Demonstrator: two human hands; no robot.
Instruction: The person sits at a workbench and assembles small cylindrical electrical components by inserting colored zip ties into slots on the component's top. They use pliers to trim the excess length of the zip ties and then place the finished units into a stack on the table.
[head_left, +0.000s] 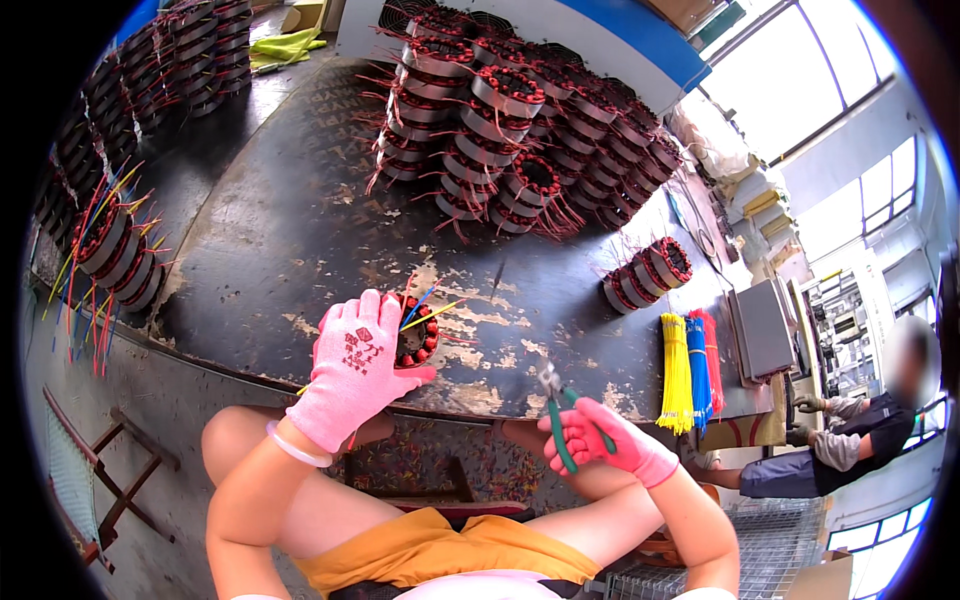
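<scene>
My left hand [352, 365], in a pink glove, grips the near left side of a motor stator [430, 345] at the table's front edge. Red coils ring the stator's hole, and blue, yellow and red wires stick out of its top. Part of the ring is hidden under the glove. In my right hand [612, 440], also gloved in pink, is a pair of green-handled pliers [555, 408]. Their metal jaws point up over the table edge, apart from the stator.
Stacked stators [500, 130] crowd the table's back, with more at the far left. A short stack [648, 275] lies to the right, near yellow, blue and red wire bundles [688, 370]. Several wired stators [118, 255] stand at the left edge. A co-worker [850, 440] is at the far right.
</scene>
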